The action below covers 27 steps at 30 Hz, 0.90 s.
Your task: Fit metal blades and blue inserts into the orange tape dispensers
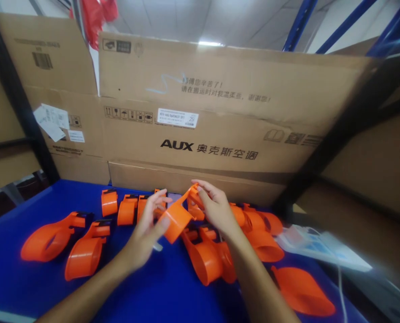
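In front of me, above the blue surface, I hold an orange plastic part (177,220) with a short round cup-like body and a narrow arm. My left hand (147,233) grips the round body, thumb on its near side and fingers partly spread behind it. At the upper end of the arm, my right hand (215,204) pinches the small end block between thumb and fingers. Below my right hand lie similar orange parts (206,262). To the left of my left hand rest two more, one of them an orange part with a black piece (85,255) on its end.
A blue-covered table (142,291) lies beneath my hands. Several small orange parts (109,202) line its back edge. A large cardboard sheet (203,148) stands behind it. At the right are a white tray-like object (324,251), a cable (341,291) and another orange part (304,291).
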Available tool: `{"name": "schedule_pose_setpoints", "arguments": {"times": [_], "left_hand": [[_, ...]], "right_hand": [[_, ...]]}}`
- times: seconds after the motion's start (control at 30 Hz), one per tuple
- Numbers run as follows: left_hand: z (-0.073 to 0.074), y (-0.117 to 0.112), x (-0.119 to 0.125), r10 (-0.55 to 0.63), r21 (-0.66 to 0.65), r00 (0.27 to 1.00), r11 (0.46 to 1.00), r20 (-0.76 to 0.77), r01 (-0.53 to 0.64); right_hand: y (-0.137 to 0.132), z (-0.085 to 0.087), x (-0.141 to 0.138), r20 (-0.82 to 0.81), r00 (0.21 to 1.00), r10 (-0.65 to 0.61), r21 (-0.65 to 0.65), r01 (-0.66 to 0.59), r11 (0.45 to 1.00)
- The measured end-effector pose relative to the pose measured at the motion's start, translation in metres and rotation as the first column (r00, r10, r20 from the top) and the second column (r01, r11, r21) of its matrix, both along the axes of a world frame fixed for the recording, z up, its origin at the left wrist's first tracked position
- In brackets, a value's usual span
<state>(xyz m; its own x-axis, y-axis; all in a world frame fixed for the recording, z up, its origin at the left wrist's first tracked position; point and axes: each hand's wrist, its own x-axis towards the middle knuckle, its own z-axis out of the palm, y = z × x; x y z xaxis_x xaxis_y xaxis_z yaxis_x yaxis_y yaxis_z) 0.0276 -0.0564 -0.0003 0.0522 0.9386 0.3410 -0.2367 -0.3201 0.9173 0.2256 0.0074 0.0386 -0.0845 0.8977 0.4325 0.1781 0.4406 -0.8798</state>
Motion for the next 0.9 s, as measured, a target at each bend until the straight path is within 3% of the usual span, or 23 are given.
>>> {"name": "schedule_pose_setpoints", "arguments": {"times": [0.07,0.2,0.3,0.4,0.53,0.6,0.67,0.73,0.9], "left_hand": [[0.000,0.015,0.001,-0.119,-0.134,0.990,0.983,0.074,0.128],[-0.001,0.033,0.014,-0.345,-0.288,0.932,0.886,0.114,0.363],[-0.009,0.038,0.023,-0.266,-0.274,0.947,0.911,0.178,0.307],[-0.017,0.042,0.019,-0.110,-0.249,0.964,0.953,0.242,0.171],[-0.015,0.047,0.000,0.031,-0.219,0.951,0.975,0.308,0.039],[-0.009,0.048,-0.008,0.071,-0.199,0.940,0.980,0.335,-0.003],[-0.004,0.047,-0.012,0.088,-0.185,0.932,0.982,0.353,-0.022],[-0.002,0.045,-0.012,0.089,-0.182,0.928,0.983,0.363,-0.023],[-0.003,0.042,-0.005,0.080,-0.189,0.926,0.982,0.370,-0.010]], "right_hand": [[0.000,-0.001,0.003,0.055,0.998,-0.005,0.028,0.004,1.000],[-0.008,-0.004,0.000,0.269,0.963,0.001,0.134,-0.038,0.990],[-0.018,-0.005,-0.001,0.412,0.905,-0.108,0.225,0.014,0.974],[-0.032,-0.002,0.000,0.529,0.791,-0.307,0.398,0.089,0.913],[-0.058,-0.003,-0.012,0.776,0.517,-0.362,0.442,-0.035,0.896],[-0.071,-0.011,-0.025,0.860,0.364,-0.358,0.415,-0.090,0.905],[-0.081,-0.025,-0.039,0.904,0.263,-0.337,0.380,-0.134,0.915],[-0.086,-0.042,-0.051,0.924,0.225,-0.309,0.348,-0.156,0.925],[-0.087,-0.071,-0.066,0.953,0.225,-0.202,0.249,-0.204,0.947]]}}
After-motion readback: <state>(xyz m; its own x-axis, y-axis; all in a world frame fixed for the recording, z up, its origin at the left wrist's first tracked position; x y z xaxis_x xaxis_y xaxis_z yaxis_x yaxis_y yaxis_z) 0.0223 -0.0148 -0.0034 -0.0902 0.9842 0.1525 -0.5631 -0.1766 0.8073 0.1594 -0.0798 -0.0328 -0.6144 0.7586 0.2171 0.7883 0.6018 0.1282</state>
